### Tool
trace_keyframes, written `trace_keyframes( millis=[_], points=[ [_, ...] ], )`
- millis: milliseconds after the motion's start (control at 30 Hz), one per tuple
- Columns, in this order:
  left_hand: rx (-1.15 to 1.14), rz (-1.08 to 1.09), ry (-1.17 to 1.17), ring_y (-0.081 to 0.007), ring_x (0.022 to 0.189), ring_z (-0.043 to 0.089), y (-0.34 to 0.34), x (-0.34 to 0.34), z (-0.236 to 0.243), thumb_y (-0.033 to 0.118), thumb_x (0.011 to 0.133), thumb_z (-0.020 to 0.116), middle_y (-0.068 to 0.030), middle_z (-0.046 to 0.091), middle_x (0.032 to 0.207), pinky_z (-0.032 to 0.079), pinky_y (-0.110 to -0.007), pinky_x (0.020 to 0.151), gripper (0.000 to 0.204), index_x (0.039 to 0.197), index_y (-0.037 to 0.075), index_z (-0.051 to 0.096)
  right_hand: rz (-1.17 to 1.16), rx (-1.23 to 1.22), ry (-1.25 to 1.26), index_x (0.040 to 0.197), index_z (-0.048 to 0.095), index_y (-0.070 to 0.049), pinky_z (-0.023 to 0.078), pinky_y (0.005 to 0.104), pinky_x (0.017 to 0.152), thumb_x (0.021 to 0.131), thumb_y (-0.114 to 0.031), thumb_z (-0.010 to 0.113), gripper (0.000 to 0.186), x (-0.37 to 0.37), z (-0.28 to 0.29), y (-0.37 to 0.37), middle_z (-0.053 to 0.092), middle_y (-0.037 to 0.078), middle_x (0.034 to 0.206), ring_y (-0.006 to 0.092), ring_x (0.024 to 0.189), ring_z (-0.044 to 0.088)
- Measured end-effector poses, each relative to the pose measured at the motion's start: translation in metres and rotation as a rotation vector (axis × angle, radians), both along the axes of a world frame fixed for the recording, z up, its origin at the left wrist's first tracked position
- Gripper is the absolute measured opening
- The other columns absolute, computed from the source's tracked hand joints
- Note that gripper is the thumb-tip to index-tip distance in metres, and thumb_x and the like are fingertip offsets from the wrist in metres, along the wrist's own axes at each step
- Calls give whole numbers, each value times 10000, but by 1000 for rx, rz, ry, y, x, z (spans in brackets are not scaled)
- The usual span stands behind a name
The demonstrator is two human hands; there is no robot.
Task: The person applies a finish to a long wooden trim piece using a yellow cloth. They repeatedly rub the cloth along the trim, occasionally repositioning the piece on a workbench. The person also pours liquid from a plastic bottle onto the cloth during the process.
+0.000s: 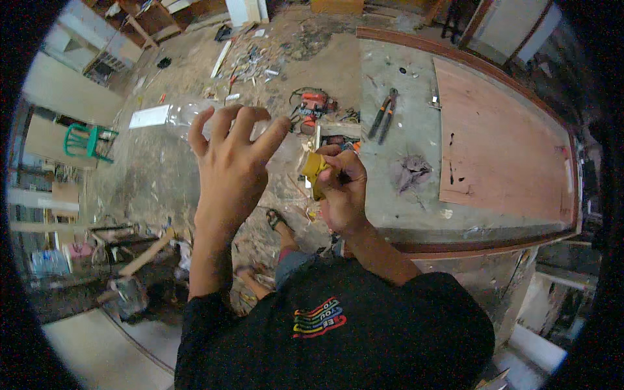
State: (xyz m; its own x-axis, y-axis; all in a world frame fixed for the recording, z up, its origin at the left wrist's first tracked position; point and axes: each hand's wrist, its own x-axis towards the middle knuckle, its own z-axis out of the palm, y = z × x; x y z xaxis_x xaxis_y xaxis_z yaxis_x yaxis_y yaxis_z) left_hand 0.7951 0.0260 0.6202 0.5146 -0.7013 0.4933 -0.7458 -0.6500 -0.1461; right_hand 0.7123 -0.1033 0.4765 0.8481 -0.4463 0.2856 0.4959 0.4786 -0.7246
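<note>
My left hand (233, 153) is curved with bent fingers over a clear plastic container (184, 119). The container's rounded end shows to the left of the fingers; much of the rest is hidden or too see-through to make out. A yellow piece (316, 170), which looks like a cap or lid, is pinched between the thumb and fingers of my right hand (344, 185). It sits to the right of the container. Whether the two are joined I cannot tell.
On the right, a raised grey surface (390, 188) bears orange-handled pliers or cutters (384, 117) and a plywood sheet (507, 143). A red-and-black power tool (313, 104) lies on the floor beyond my hands. Debris (250, 62) lies farther off; a green chair (90, 142) stands left.
</note>
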Motion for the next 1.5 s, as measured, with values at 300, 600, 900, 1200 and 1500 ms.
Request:
trace_keyframes(
  millis=[300,600,900,1200,1500],
  points=[
    [-64,-8,119,-261,1126,569,154,120,6,54,602,738,-29,627,1113,307,-511,1092,614,1191,210,662,-229,-105,2,1022,684,-50,487,296,864,928,-343,797,328,128,25,145,643,62,1095,142,976,596],
    [-14,-112,275,-291,979,606,252,196,-23,172,578,789,-58,606,1023,542,-414,774,662,1221,150,632,-131,-296,116,1018,661,-56,498,268,813,941,-267,795,262,187,32,208,656,30,996,105,897,607],
    [294,-407,-142,-234,964,628,224,349,28,248,632,800,-26,600,1019,561,-359,735,581,1172,158,605,-201,-183,26,1068,669,-43,506,289,830,975,-254,752,245,307,26,200,664,54,1073,110,913,611],
    [373,-570,-133,-234,949,637,122,480,78,275,634,804,-37,590,999,569,-360,712,575,1164,148,618,-268,-68,5,1136,627,-82,521,336,881,1009,-318,689,275,424,44,133,650,96,1177,172,999,634],
    [343,-660,-83,-272,995,647,42,550,86,301,570,830,-53,613,1029,589,-396,738,639,1160,155,633,-274,186,27,1130,622,-58,500,340,939,1001,-317,713,304,472,58,76,664,109,1182,171,1033,621]
  ],
)
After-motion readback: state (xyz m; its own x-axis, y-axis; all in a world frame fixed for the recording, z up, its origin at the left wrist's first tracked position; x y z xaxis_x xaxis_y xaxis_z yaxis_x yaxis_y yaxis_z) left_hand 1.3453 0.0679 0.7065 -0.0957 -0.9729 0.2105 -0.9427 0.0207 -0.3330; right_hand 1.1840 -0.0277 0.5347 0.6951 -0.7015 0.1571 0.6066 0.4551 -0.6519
